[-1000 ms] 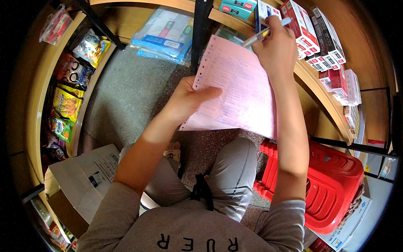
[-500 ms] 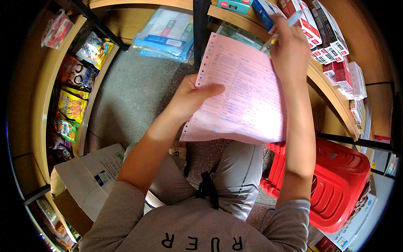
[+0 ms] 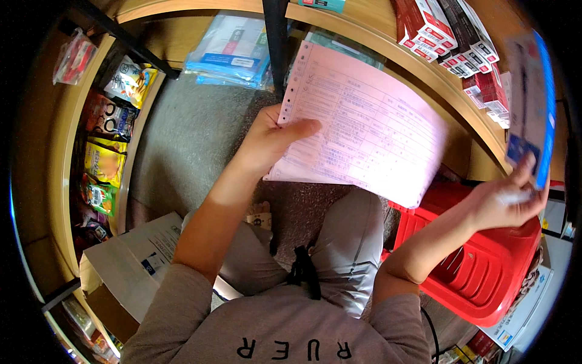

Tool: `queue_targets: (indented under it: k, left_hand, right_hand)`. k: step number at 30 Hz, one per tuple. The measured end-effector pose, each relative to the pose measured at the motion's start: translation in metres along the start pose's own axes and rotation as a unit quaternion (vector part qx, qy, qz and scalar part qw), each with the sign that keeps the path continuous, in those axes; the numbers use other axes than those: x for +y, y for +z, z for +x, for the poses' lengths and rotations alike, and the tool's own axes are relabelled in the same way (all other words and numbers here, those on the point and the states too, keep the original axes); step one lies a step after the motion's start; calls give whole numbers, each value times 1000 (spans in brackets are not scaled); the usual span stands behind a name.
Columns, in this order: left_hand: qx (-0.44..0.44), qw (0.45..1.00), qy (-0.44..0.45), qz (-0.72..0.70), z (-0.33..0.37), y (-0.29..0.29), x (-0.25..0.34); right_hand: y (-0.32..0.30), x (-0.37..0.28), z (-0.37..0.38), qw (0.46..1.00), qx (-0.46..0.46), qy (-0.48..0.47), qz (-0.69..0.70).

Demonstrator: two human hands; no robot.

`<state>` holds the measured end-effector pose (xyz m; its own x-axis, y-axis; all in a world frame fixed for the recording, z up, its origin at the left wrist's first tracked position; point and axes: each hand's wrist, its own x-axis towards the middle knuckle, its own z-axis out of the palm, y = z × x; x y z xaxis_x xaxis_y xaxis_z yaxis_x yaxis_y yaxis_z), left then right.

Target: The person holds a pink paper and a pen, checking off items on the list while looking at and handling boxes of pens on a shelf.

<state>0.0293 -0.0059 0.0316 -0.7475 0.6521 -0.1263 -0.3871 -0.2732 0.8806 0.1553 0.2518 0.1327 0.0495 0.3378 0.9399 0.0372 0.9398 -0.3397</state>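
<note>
My left hand (image 3: 274,138) is closed on the left edge of a pink printed sheet (image 3: 370,130), thumb on top. The sheet has punched holes down its side, ruled rows and a few pen ticks. On the far right, my right hand (image 3: 508,203) grips the lower end of a slim blue-and-white box (image 3: 526,100), which stands tilted upright above the fingers and is blurred. A whitish pen-like thing (image 3: 514,197) also shows among those fingers, too smeared to make out fully.
A red plastic basket (image 3: 479,279) lies below my right forearm. Red-and-white cartons (image 3: 424,30) and black ones (image 3: 470,36) line the right shelf. Snack bags (image 3: 104,161) fill the left shelf; plastic-wrapped packs (image 3: 233,48) sit ahead. A cardboard box (image 3: 136,261) stands at left.
My right hand has gone from the shelf at upper right down to the far right, bringing the blue-and-white box off the shelf. The sheet's right side has swung outward; my left hand stays nearly still.
</note>
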Motion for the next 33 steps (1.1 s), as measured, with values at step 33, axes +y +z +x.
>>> queue_targets:
  k: [33]
  left_hand:
    - [20, 1000, -7, -19, 11, 10, -2]
  right_hand:
    - [-59, 1, -79, 650, 25, 613, 449]
